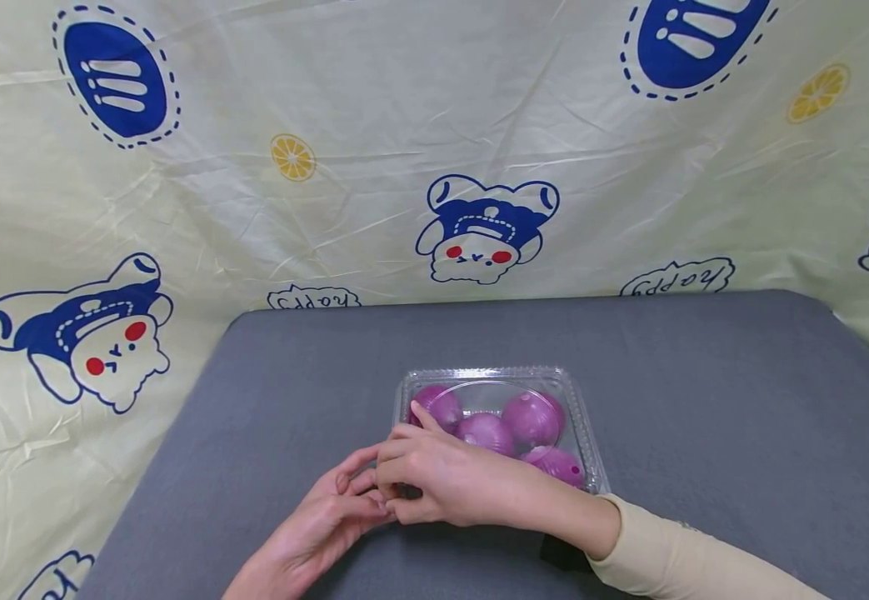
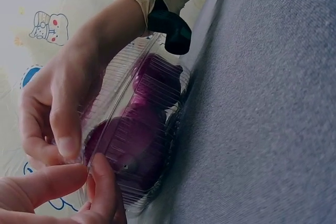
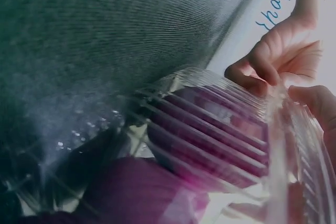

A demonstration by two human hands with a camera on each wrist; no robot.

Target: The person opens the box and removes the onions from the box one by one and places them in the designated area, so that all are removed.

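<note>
A clear ribbed plastic clamshell box [image 1: 587, 425] with several peeled red onions [image 1: 534, 418] inside sits on the grey table. At its near left corner my left hand [image 1: 329, 512] pinches the rim [image 2: 118, 106] between thumb and fingers. My right hand [image 1: 441, 477] reaches across the box's front and meets the left one there. Its thumb and curled fingers hold the lid's edge at that same corner, with one finger extended over the top. In the right wrist view, the lid edge [image 3: 278, 156] stands slightly apart from the ribbed wall beneath.
The grey tabletop [image 1: 704, 400] spreads around the box on both sides. A pale curtain [image 1: 374, 225] with blue cartoon prints hangs right behind the table's back edge. Under the right wrist sits a dark wrist-worn device [image 2: 170, 31], close to the box's front.
</note>
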